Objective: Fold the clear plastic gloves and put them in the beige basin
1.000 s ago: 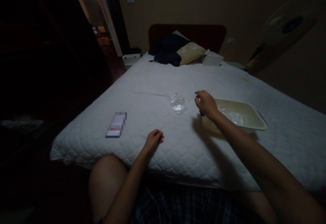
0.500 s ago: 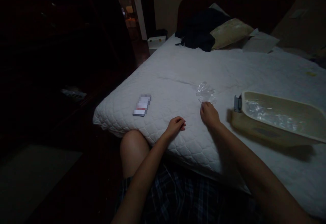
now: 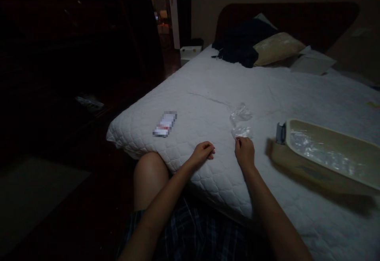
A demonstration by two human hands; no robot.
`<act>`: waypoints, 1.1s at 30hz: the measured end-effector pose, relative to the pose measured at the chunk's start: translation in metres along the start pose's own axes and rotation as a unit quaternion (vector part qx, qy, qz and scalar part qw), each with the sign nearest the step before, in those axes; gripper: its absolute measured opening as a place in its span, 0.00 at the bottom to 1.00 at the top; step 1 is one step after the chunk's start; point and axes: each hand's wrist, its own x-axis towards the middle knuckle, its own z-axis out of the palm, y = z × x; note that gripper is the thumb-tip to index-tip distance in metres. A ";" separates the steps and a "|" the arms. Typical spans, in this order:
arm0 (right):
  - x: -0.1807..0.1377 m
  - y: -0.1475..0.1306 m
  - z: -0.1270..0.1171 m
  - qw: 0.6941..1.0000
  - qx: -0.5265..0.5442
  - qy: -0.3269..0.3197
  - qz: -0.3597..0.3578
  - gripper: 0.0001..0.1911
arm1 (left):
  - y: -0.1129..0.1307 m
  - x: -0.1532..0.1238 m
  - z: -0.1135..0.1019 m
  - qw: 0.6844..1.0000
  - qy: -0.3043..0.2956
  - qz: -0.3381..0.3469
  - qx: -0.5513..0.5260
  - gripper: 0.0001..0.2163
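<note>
In a dim bedroom, on the white bed [image 3: 208,94], a crumpled clear plastic bag [image 3: 241,120] lies at frame centre. It looks light, soft and slippery, best taken by a fold. The right hand [image 3: 245,153] pinches its near edge; the left hand [image 3: 202,153] rests beside, fingers curled together, empty.

Beige tray [image 3: 311,172] — pillow [image 3: 277,47], dark clothes [image 3: 237,43]

I am wearing the only camera on my head; it is looking forward and down, close over my left hand [image 3: 203,152] and right hand [image 3: 245,153] at the bed's [image 3: 267,90] near corner, toward the headboard [image 3: 311,13].
</note>
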 end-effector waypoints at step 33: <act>-0.016 -0.052 -0.014 0.580 0.722 -0.155 0.343 0.10 | 0.019 -0.011 -0.022 0.988 -0.070 0.001 -0.140 0.16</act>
